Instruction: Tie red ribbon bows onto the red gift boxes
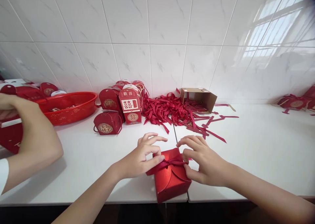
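A red gift box [169,181] with curved, overlapping top flaps sits at the front edge of the white table. Across its top runs a dark red ribbon [168,163], knotted near the middle. My left hand [145,155] pinches the ribbon on the left side of the knot, thumb against index finger, other fingers raised. On the opposite side, my right hand [200,158] is closed on the ribbon's right part, with its thumb by the box's corner. The exact ribbon ends between the fingers are partly hidden.
Behind lie a heap of red ribbons [164,109], an open cardboard box [201,99] and finished-looking red boxes [130,104]. A red plastic basket [71,109] stands left, beside another person's arm [39,132]. More red boxes [295,101] are far right; a tiled wall [167,66] bounds the table.
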Demonstrator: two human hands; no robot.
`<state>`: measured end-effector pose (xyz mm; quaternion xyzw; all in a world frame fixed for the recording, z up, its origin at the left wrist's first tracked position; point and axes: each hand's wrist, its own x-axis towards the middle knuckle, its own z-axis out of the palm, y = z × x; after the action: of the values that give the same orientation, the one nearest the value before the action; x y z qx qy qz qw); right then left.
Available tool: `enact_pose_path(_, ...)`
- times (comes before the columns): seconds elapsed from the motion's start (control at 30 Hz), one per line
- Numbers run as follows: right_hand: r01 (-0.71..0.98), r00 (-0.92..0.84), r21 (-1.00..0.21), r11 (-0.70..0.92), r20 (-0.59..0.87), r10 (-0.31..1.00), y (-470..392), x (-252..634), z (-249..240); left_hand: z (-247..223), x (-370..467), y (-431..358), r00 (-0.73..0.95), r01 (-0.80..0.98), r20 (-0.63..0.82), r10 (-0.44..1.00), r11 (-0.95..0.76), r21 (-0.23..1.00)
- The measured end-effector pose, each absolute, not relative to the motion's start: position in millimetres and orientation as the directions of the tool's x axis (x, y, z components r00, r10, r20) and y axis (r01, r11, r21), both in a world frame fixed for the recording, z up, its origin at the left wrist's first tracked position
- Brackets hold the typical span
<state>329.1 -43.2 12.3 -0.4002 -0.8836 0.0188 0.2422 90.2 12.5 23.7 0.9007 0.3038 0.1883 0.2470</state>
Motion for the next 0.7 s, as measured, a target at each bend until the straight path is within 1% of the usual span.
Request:
enact_pose_path(0.1,0.699,-0.561,-0.226,0.678,0.415,0.716,-43.5,328.7,12.4,23.0,89.8,15.3,0.761,0.365,0.224,0.609,-0.687,0.628)
enact_pose_path(0.13,0.698,-0.563,-0.225,0.680,0.413,0.715,-43.7,328.7,12.5,22.6,89.0,16.9,0.761,0.360,0.235,0.604,-0.696,0.622)
enact_pose_path(0.17,0.696,-0.567,-0.224,0.683,0.411,0.713,-43.9,328.9,12.7,22.0,87.9,18.9,0.756,0.380,0.246,0.607,-0.712,0.591)
enact_pose_path(0.23,0.693,-0.576,-0.221,0.686,0.403,0.711,-44.6,329.5,13.1,19.8,84.5,23.1,0.725,0.473,0.279,0.630,-0.750,0.463)
enact_pose_path(0.3,0.700,-0.574,-0.218,0.680,0.396,0.717,-45.5,329.9,13.9,16.0,80.8,26.1,0.698,0.566,0.335,0.633,-0.774,0.283)
enact_pose_path(0.37,0.712,-0.563,-0.212,0.669,0.396,0.725,-46.5,330.1,14.8,10.6,77.8,26.2,0.682,0.616,0.418,0.601,-0.779,0.115)
enact_pose_path(0.43,0.721,-0.556,-0.209,0.661,0.396,0.731,-47.3,329.8,15.5,4.5,76.4,23.5,0.651,0.654,0.510,0.561,-0.756,-0.004)
enact_pose_path(0.47,0.722,-0.553,-0.210,0.659,0.396,0.733,-47.7,329.5,15.7,1.6,76.2,21.6,0.629,0.675,0.548,0.550,-0.737,-0.034)
enact_pose_path(0.5,0.721,-0.552,-0.214,0.659,0.398,0.733,-48.1,329.0,15.7,-0.8,76.2,19.6,0.608,0.692,0.572,0.550,-0.721,-0.042)
enact_pose_path(0.57,0.708,-0.553,-0.236,0.666,0.402,0.730,-48.8,327.5,15.2,-4.3,76.6,16.7,0.603,0.689,0.550,0.577,-0.725,0.005)
enact_pose_path(0.67,0.664,-0.556,-0.315,0.678,0.398,0.730,-48.5,323.1,12.7,-7.4,77.6,16.6,0.645,0.616,0.432,0.631,-0.763,0.196)
enact_pose_path(0.7,0.650,-0.553,-0.352,0.674,0.390,0.736,-47.6,320.9,11.2,-8.4,78.3,17.5,0.649,0.587,0.414,0.639,-0.766,0.262)
